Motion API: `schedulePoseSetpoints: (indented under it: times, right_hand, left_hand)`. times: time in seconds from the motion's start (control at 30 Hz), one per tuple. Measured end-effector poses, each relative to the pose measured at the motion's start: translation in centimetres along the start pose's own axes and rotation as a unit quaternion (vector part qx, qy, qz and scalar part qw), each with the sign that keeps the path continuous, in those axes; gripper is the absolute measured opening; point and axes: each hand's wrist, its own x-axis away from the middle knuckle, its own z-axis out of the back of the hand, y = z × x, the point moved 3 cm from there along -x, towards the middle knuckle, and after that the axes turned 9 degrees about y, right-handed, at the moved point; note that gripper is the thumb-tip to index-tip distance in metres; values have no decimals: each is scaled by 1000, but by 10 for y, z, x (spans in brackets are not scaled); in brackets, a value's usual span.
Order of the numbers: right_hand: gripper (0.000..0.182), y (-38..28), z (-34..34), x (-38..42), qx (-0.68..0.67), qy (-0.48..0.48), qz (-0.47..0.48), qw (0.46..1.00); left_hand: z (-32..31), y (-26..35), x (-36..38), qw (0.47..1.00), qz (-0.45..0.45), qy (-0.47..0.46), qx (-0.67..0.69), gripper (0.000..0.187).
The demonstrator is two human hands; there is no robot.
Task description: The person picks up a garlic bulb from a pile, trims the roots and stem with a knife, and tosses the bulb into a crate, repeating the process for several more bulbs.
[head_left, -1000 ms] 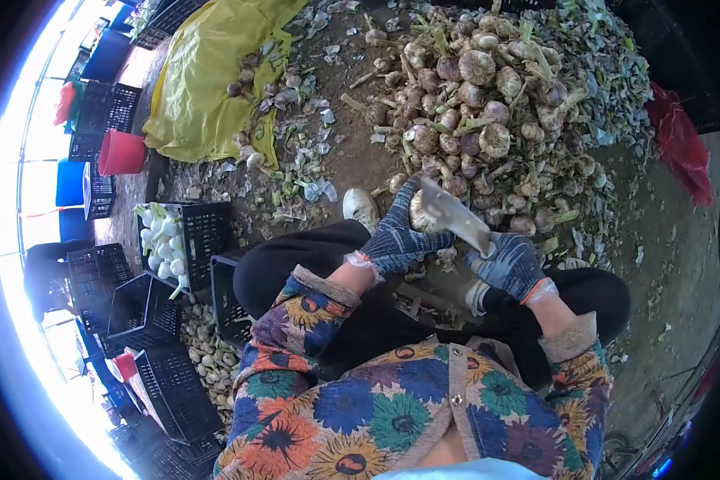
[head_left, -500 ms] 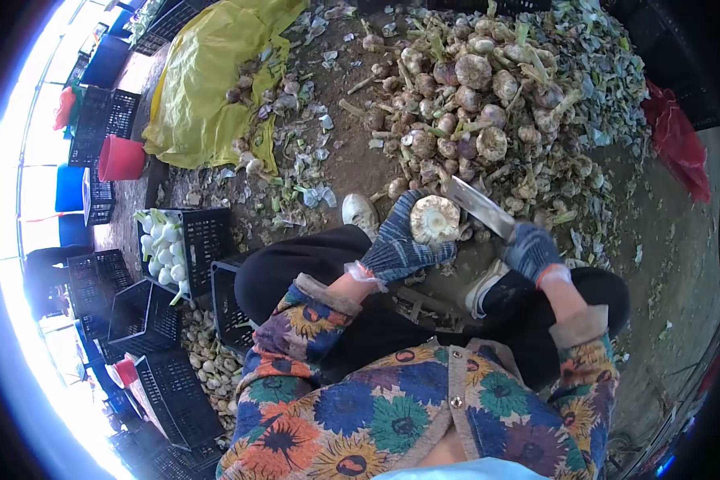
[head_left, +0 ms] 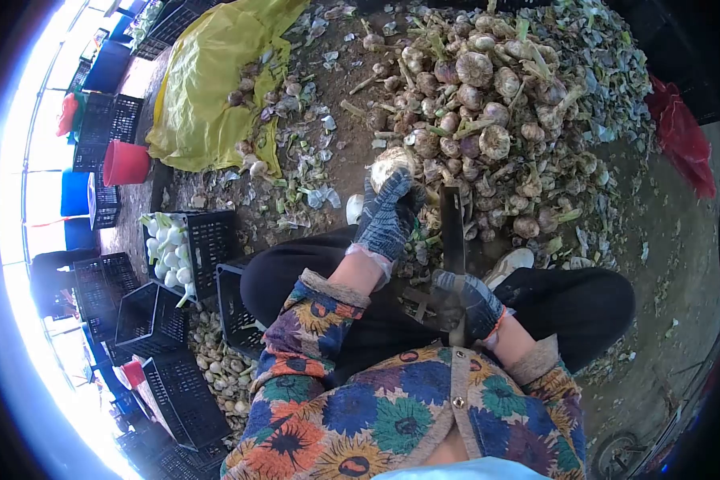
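In a grey-blue knit glove, my left hand (head_left: 390, 218) is closed around a large garlic bulb (head_left: 392, 166), whose pale side shows above the fingers. My right hand (head_left: 470, 306), gloved the same way, grips a knife (head_left: 454, 240) by its handle. The broad blade stands away from my body, its face dark, to the right of the bulb and apart from it. Just beyond both hands lies a heap of untrimmed garlic (head_left: 488, 112) with roots and stalks on. Part of the handle is hidden by my fingers.
A yellow plastic sheet (head_left: 204, 96) lies at the upper left. A black crate of white trimmed bulbs (head_left: 208, 248) stands at my left, near loose garlic (head_left: 216, 360) and other crates. A red bucket (head_left: 126, 162) and a red mesh sack (head_left: 680, 132) lie farther out.
My left hand has raised the bulb up and to the left, turning it. My right hand has come down toward my lap, and the knife has swung from slanting to nearly upright.
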Motion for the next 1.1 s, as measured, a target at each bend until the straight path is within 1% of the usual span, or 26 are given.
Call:
schedulePoseSetpoints:
  times: [0.07, 0.1, 0.17, 0.2, 0.23, 0.33, 0.37, 0.4, 0.43, 0.47, 0.5, 0.53, 0.6, 0.67, 0.7, 0.73, 0.8, 0.83, 0.87, 0.9, 0.97, 1.0, 1.03, 1.07, 1.1]
  right_hand:
    - [21, 3, 0, -7, -22, -20, -17, 999]
    - [21, -1, -4, -7, -5, -23, -19, 1000]
    - [22, -3, -1, -19, -18, -76, -43, 996]
    - [22, 0, 11, -41, -47, -126, -63, 989]
    - [23, -1, 11, -49, -76, -175, -82, 978]
    - [22, -8, 18, -54, -26, -47, 3, 999]
    - [20, -14, 19, -50, -13, -4, 18, 1000]
    - [19, -22, 18, -39, -3, 38, 34, 999]
    - [18, -32, 18, -26, 7, 80, 51, 995]
    - [17, -42, 19, -13, 44, 95, 55, 993]
    - [17, -55, 21, 1, 80, 109, 58, 989]
    - [18, -63, 28, 9, 115, 123, 62, 984]
    - [18, -68, 45, 12, 102, 126, 72, 984]
    - [18, -81, 43, 30, 104, 128, 90, 982]
    - [17, -84, 23, 45, 39, 146, 82, 985]
    - [17, -86, 19, 48, 12, 147, 88, 985]
    - [17, -91, 21, 51, -47, 151, 105, 982]
    - [17, -94, 27, 50, -55, 132, 119, 983]
    - [17, -96, 34, 46, -62, 112, 134, 983]
    - [17, -98, 41, 42, -67, 92, 147, 983]
    - [16, -101, 56, 40, -59, 115, 180, 975]
    - [15, -103, 57, 36, -48, 118, 192, 973]
    - [15, -109, 44, 47, -50, 160, 193, 967]
    - [16, -110, 44, 42, -42, 140, 200, 969]
    - [16, -108, 49, 38, -35, 122, 204, 971]
  left_hand:
    - [2, -1, -1, 1000, 11, -10, 18, 36]
    - [-1, -1, 2, 999, 17, -15, 28, 37]
    - [-7, -11, 17, 992, 105, -36, 52, 39]
    - [-11, -17, 26, 986, 148, -48, 63, 40]
    - [-10, -26, 26, 993, 88, -72, -11, 47]
    - [-14, -8, 25, 991, 99, -85, 1, 32]
    - [8, -1, 4, 996, 59, 6, -66, 29]
    - [12, 9, -9, 986, 109, 124, -24, 27]
    - [7, 30, -9, 989, 47, 74, -116, 23]
    - [25, 50, -35, 992, -29, 96, -74, 23]
    - [33, 87, -57, 982, -136, -12, -127, 22]
    - [22, 129, -60, 984, -157, -37, 79, 18]
    - [-16, 181, -21, 947, -307, 64, 73, 21]
    - [-14, 192, -37, 910, -408, 67, -16, 24]
    - [-11, 191, -47, 886, -455, 68, -60, 26]
    - [-15, 172, -57, 904, -421, 17, -77, 27]
    - [-37, 87, -75, 929, -342, -89, -111, 31]
    - [-58, 49, -59, 849, -397, -100, -334, 35]
    - [-78, 10, -42, 713, -462, -104, -517, 38]
    - [-91, -25, -35, 749, -421, -186, -477, 42]
    - [-97, -74, -62, 651, -437, -250, -568, 57]
    - [-106, -86, -59, 549, -459, -230, -660, 69]
    - [-107, -101, -72, 487, -442, -199, -727, 78]
    - [-104, -115, -90, 467, -436, -200, -743, 82]
    - [-111, -119, -95, 449, -413, -169, -774, 82]
